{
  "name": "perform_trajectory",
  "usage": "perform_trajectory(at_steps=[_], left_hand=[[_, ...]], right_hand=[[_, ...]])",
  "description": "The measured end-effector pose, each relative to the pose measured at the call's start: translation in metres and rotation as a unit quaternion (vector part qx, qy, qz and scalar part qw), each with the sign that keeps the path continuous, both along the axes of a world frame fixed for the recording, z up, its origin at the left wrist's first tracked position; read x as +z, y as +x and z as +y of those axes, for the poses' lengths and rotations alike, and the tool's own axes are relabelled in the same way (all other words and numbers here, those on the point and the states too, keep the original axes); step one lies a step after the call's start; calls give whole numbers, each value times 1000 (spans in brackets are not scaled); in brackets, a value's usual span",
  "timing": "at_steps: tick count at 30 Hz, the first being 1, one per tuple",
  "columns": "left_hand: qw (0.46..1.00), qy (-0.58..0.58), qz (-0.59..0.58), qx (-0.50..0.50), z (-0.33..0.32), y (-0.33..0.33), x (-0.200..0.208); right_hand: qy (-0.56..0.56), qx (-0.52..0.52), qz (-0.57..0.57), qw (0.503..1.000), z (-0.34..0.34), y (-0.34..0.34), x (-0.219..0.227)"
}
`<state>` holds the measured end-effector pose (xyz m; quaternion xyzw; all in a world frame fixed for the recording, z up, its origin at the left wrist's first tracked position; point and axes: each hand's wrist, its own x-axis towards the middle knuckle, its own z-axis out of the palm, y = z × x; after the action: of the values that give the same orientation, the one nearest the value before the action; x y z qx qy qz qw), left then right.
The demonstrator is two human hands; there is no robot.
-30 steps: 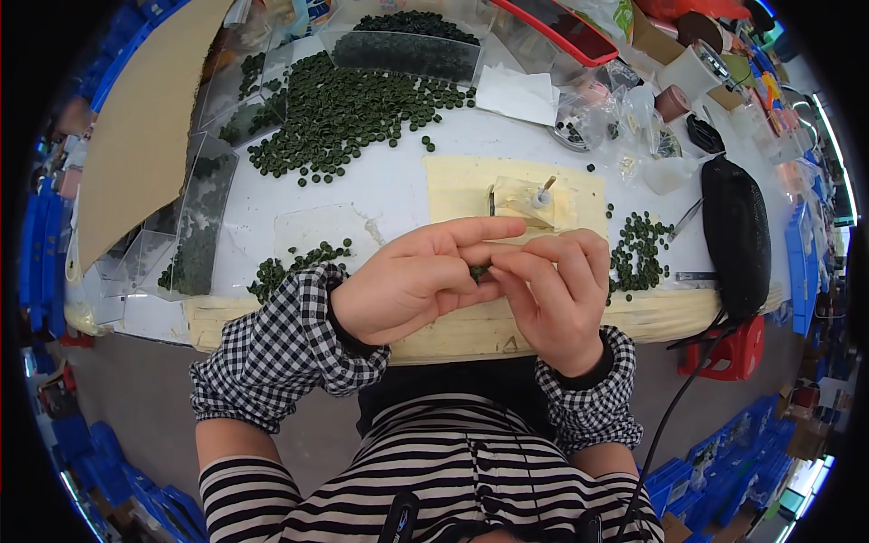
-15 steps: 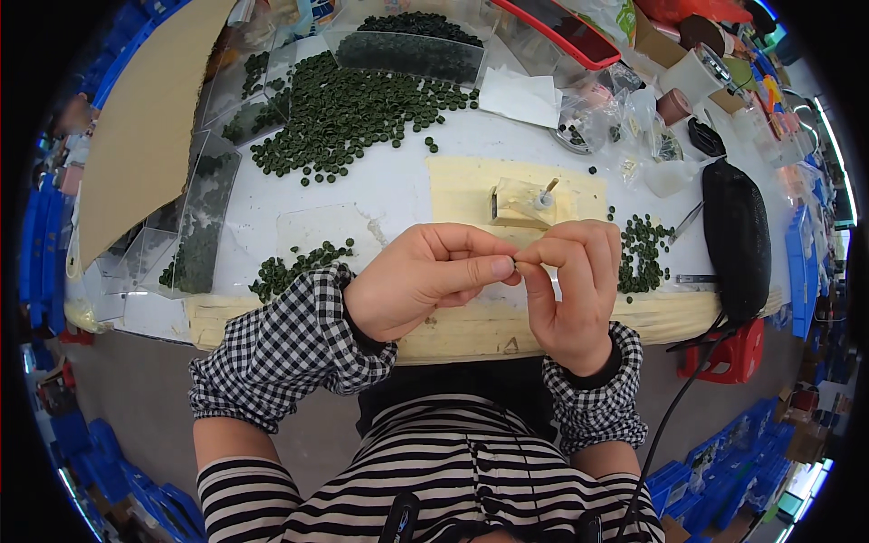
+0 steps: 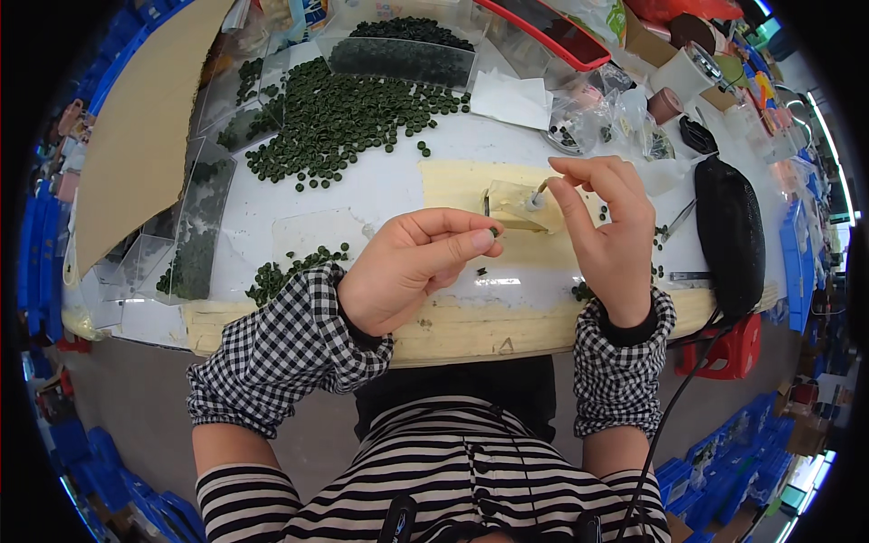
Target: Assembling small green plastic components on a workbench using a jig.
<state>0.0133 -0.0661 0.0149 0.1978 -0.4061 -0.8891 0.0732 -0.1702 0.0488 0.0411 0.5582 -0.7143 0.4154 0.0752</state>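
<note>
My left hand [image 3: 407,262] is closed, pinching a small dark green disc [image 3: 494,233] between thumb and forefinger. My right hand [image 3: 611,226] is raised beside a tape-covered block [image 3: 516,215]. Its thumb and forefinger are apart, the thumb tip close to a thin stick [image 3: 544,186] standing in a small whitish holder [image 3: 536,199] on the block. Whether the thumb touches the stick, I cannot tell. A tiny dark bit [image 3: 482,271] lies on the table between my hands.
A big heap of green discs [image 3: 335,118] spreads in front of a clear bin [image 3: 403,61]. A smaller pile [image 3: 290,270] lies by my left sleeve. A red-cased phone [image 3: 552,34], white tissue [image 3: 511,98], tweezers [image 3: 679,219] and black pouch [image 3: 729,235] lie around.
My right hand has let go of the disc pinched between both hands and moved up and right to the stick, its fingers spreading. My left hand keeps the disc, shifted slightly left.
</note>
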Motion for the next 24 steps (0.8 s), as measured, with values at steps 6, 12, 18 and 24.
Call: perform_trajectory(at_steps=[6, 12, 18, 24], left_hand=[[999, -14, -13, 28, 0, -1, -1], [998, -45, -16, 29, 1, -1, 0], [994, -106, -23, 20, 2, -1, 1], [992, -116, -6, 42, 6, -3, 1]], right_hand=[[7, 17, 3, 1000, -3, 1, -6], [-167, -6, -43, 985, 13, 19, 17], [-122, 136, -283, 941, 3, 29, 1], [-96, 183, -385, 899, 0, 36, -3]])
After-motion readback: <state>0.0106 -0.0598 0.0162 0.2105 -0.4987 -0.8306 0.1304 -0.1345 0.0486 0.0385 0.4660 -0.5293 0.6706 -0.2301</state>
